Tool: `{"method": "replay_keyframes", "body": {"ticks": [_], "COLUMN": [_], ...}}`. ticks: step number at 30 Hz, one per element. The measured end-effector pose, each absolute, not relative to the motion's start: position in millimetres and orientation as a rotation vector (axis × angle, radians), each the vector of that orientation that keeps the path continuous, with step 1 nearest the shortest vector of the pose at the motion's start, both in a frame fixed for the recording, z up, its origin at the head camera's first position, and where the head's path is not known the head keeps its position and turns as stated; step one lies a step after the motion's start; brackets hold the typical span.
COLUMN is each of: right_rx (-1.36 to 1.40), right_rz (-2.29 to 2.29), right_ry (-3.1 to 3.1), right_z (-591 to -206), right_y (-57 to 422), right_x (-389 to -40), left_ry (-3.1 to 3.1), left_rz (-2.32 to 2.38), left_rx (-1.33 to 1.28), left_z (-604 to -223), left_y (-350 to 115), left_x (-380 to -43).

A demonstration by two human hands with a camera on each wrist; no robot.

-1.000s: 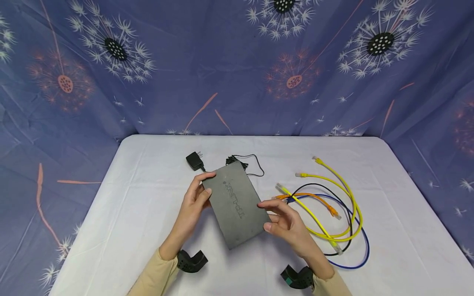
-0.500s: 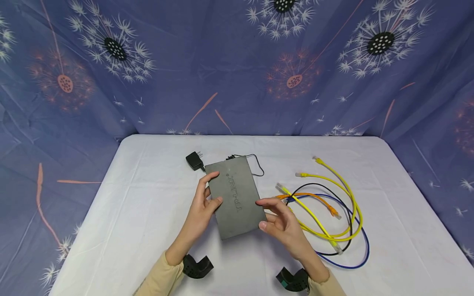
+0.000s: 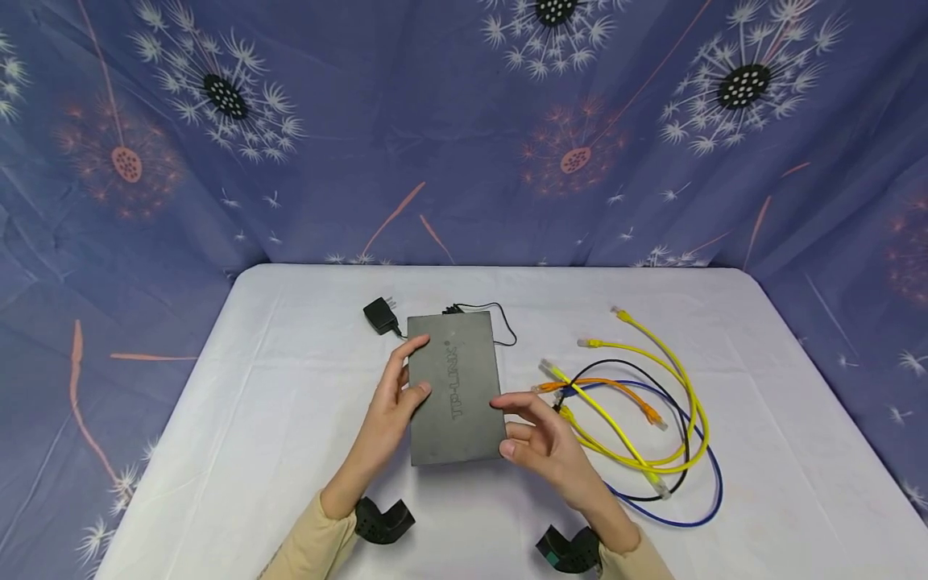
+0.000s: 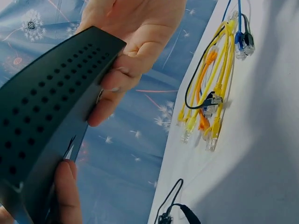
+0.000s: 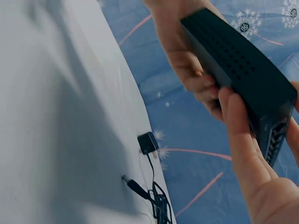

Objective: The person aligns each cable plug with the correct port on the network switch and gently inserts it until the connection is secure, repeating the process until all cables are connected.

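Both hands hold a dark grey network switch (image 3: 457, 435) marked TP-LINK, raised above the white table. My left hand (image 3: 387, 407) grips its left edge, thumb on top. At the lower right edge, my right hand (image 3: 547, 451) holds it with thumb and index finger. In the right wrist view, a row of ports (image 5: 276, 137) shows on one end of the switch. Vent holes (image 4: 46, 98) dot its side in the left wrist view. Behind it lies a black power adapter (image 3: 380, 316) with its cord (image 3: 503, 318), partly hidden by the switch.
Several loose network cables lie on the right half of the table, among them yellow cables (image 3: 702, 427), an orange cable (image 3: 631, 391), a blue cable (image 3: 718, 487) and a black cable (image 3: 627, 362). A patterned blue curtain (image 3: 435, 121) hangs behind the table (image 3: 290, 451).
The switch has turned from a slant to nearly straight, its far end swinging right. Its near end has moved up and left. Both hands still hold it, the right shifted slightly left.
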State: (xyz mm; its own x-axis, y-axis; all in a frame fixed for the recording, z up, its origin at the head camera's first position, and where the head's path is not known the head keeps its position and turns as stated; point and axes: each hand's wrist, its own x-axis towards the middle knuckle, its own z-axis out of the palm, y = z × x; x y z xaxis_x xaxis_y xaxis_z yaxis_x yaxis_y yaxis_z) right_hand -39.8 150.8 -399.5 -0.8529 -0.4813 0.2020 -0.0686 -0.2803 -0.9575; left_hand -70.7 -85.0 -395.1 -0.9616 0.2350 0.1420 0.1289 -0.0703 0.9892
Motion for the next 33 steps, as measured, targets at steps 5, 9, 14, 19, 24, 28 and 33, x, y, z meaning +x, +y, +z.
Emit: {"method": "replay_keyframes", "body": {"ticks": [5,9,14,19,24,28,33], "right_rx": [-0.671,-0.684,-0.707,-0.68,-0.705,-0.702,-0.705], "right_rz": [-2.252,-2.266,-2.259,-2.231,-2.209,-2.176,-2.11], "right_ry": [1.689,1.685,1.684,1.686,1.697,1.726,1.786], "right_z": [-401,-403,-405,-407,-407,-406,-402], "right_y": [147,144,139,137,133,130,128], "right_x": [-38,-37,-37,-37,-36,-34,-35], "left_ry": [2.097,2.186,2.246,2.179,2.106,2.111,2.154], "left_rz": [2.162,2.112,2.105,2.187,2.263,2.304,2.317], "left_rx": [0.419,0.411,0.394,0.322,0.215,0.166,0.162], "left_z": [-394,-393,-392,-393,-395,-396,-396], "left_y": [-83,-81,-80,-80,-80,-81,-84], "left_x": [-69,-68,-68,-67,-66,-65,-64]}}
